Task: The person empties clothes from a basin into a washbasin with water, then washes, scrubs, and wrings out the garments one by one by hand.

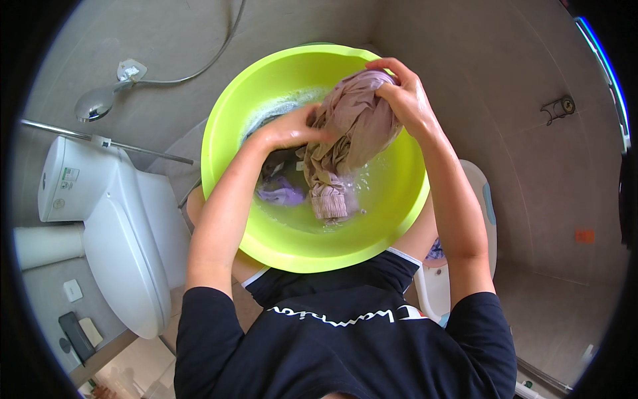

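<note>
A wet mauve-pink garment hangs bunched over the lime-green basin. Its gathered elastic end dips into the cloudy water at the bottom. My right hand grips the upper part, thumb in front and fingers curled over the top edge. At the garment's left side, my left hand has closed on the cloth; its thumb is smeared by motion and its fingertips are partly hidden. Dark clothes and a purple cloth lie in the water beneath, near my left forearm. White suds float at the basin's far left.
A white toilet stands on the left, behind a metal rail. The shower head and its hose are on the far wall. To the right of my legs is a white plastic tub. A dark hook is on the right wall.
</note>
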The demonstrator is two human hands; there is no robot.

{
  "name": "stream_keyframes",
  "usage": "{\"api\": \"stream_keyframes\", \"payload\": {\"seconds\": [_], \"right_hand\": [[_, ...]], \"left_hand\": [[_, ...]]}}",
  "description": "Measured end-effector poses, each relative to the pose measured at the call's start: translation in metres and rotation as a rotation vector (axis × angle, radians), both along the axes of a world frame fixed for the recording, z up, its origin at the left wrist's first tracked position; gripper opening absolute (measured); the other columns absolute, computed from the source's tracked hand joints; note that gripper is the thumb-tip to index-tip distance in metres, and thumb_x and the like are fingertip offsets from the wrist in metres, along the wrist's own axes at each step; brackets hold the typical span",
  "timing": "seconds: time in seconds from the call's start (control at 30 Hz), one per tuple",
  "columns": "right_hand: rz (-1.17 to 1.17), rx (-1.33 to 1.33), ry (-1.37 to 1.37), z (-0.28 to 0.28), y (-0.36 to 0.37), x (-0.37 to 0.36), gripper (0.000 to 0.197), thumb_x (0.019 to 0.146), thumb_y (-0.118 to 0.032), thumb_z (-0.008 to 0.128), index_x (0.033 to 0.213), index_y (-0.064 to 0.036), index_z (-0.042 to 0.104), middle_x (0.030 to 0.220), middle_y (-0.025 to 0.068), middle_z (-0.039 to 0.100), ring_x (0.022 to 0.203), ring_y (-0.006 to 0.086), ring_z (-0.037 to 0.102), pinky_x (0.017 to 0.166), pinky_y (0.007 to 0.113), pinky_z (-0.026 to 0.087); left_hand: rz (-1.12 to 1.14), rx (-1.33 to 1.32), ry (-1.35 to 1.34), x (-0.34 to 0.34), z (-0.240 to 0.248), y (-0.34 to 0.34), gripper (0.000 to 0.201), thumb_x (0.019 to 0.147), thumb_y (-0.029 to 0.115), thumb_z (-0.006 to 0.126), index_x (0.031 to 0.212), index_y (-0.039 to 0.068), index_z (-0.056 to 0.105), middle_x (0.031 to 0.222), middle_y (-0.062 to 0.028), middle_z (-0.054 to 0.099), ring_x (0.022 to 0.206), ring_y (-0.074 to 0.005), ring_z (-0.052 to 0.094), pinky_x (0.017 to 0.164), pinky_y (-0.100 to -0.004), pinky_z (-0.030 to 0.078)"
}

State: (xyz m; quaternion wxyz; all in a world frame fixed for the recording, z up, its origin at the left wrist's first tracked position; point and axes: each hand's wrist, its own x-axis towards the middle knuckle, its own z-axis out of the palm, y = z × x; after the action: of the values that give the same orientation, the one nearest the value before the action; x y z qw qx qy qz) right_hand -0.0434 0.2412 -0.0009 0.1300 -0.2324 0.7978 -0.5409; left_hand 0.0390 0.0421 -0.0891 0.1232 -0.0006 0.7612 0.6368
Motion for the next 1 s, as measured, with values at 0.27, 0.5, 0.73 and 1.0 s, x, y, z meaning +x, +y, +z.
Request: {"api": "stream_keyframes", "payload": {"seconds": [0.27, 0.5, 0.73, 1.0], "right_hand": [[0.265, 1.016, 0.382, -0.095, -0.005, 0.019, 0.079, 0.069, -0.022, 0.066, 0.139, -0.0284, 0.029, 0.148, 0.0186, 0.009, 0.126, 0.0443, 0.032, 0.095, 0.05, 0.041], [0.582, 1.43, 0.256, -0.187, -0.018, 0.001, 0.062, 0.074, -0.028, 0.061, 0.132, -0.0105, 0.044, 0.144, 0.0156, 0.028, 0.129, 0.0374, 0.032, 0.097, 0.048, 0.038], [0.266, 0.882, 0.083, -0.155, -0.003, -0.026, 0.043, 0.071, -0.018, 0.06, 0.113, -0.0084, 0.058, 0.104, 0.0158, 0.063, 0.097, 0.0291, 0.061, 0.085, 0.036, 0.047], [0.21, 0.192, 0.11, -0.002, 0.007, -0.004, 0.037, 0.067, -0.005, 0.06, 0.104, -0.0028, 0.062, 0.085, 0.0148, 0.065, 0.081, 0.0204, 0.063, 0.075, 0.03, 0.048]], "left_hand": [[-0.562, -1.389, -0.214, 0.041, -0.036, 0.045, 0.121, 0.049, 0.068, 0.071, 0.144, 0.015, 0.018, 0.146, -0.0265, 0.007, 0.135, -0.0433, 0.005, 0.104, -0.0613, 0.0], [-0.533, -1.359, -0.206, 0.025, -0.063, 0.037, 0.128, 0.05, 0.059, 0.077, 0.145, 0.015, 0.004, 0.144, -0.0246, 0.018, 0.129, -0.0371, 0.031, 0.104, -0.0598, 0.013], [-0.034, -1.116, 0.004, 0.02, -0.042, 0.011, 0.119, 0.055, 0.058, 0.075, 0.145, 0.014, 0.011, 0.139, -0.0239, 0.03, 0.123, -0.0382, 0.037, 0.105, -0.0505, 0.02], [-0.094, -1.354, -0.286, 0.018, -0.044, -0.011, 0.088, 0.055, 0.053, 0.076, 0.126, 0.01, 0.046, 0.13, -0.0165, 0.045, 0.115, -0.0339, 0.047, 0.09, -0.0427, 0.043]]}}
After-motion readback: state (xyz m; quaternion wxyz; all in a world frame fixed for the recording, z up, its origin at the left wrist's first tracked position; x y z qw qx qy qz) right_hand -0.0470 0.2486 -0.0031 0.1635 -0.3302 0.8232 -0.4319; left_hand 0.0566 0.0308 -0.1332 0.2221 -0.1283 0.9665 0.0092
